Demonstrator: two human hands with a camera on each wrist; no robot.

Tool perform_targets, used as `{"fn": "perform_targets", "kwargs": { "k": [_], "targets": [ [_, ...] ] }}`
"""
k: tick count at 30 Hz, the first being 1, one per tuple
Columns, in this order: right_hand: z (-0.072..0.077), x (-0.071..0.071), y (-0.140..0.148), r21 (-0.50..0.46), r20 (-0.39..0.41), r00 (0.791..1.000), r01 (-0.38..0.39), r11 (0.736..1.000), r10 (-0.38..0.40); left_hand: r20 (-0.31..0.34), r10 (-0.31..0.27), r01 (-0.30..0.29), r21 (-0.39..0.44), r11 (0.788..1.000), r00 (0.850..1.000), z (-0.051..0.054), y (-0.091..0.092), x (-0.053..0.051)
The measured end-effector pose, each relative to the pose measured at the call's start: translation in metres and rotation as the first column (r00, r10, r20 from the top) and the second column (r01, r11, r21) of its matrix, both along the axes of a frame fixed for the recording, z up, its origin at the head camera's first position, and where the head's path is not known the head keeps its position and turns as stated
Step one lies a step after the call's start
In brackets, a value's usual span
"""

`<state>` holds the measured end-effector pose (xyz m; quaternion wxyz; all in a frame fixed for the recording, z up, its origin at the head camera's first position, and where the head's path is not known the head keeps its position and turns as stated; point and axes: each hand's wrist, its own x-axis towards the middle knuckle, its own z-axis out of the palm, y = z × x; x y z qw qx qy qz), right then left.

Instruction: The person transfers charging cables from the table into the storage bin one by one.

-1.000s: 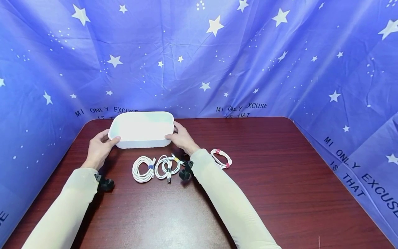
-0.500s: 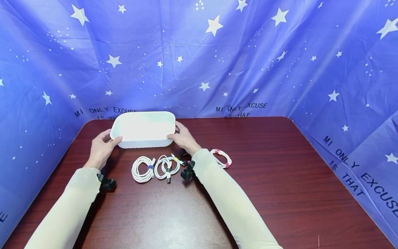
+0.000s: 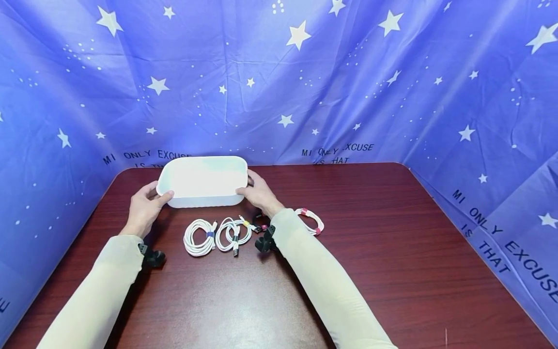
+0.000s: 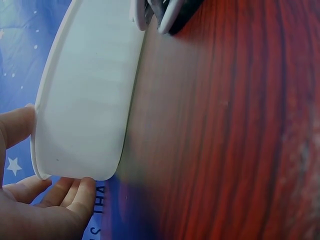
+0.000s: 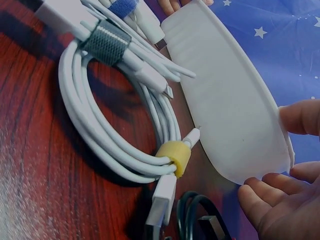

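A white oblong bin [image 3: 202, 179] stands at the back left of the table, its hollow side up. The left hand [image 3: 146, 208] grips its left end, thumb on the front rim; in the left wrist view the fingers [image 4: 82, 197] lie against the end wall. At the other end the right hand [image 3: 261, 195] holds the bin likewise, with its thumb on the rim. In front lie a coiled white cable [image 3: 198, 238] with a blue tie and overlapping white coils [image 3: 226, 235] with dark and yellow ties. A black cable [image 5: 187, 210] shows beside them in the right wrist view.
A white cable coil [image 3: 318, 225] with red ties lies right of the right wrist, partly behind the sleeve. The dark red wooden table [image 3: 392, 232] ends at a blue star-patterned curtain [image 3: 270, 72] behind the bin.
Both hands and the bin have shifted slightly to the right. The hands keep their hold on its ends, and the cables lie as before.
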<state>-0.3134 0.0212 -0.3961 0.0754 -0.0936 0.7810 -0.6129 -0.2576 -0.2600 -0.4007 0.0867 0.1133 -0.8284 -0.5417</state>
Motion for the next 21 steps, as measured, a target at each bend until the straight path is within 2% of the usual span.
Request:
{"fn": "perform_targets", "kwargs": {
  "k": [8,21],
  "targets": [
    [-0.0001,-0.0004,0.0045,0.016,-0.016,1.000,-0.003,1.000,0.003,-0.017,0.001,-0.001,0.006,1.000,1.000,-0.0017,0.0030,-0.0014],
    [-0.0034,-0.0024,0.0094,0.024,-0.015,1.000,0.009,1.000,-0.009,-0.006,-0.007,0.007,0.038,0.999,1.000,-0.0021,0.0067,-0.0038]
  ]
}}
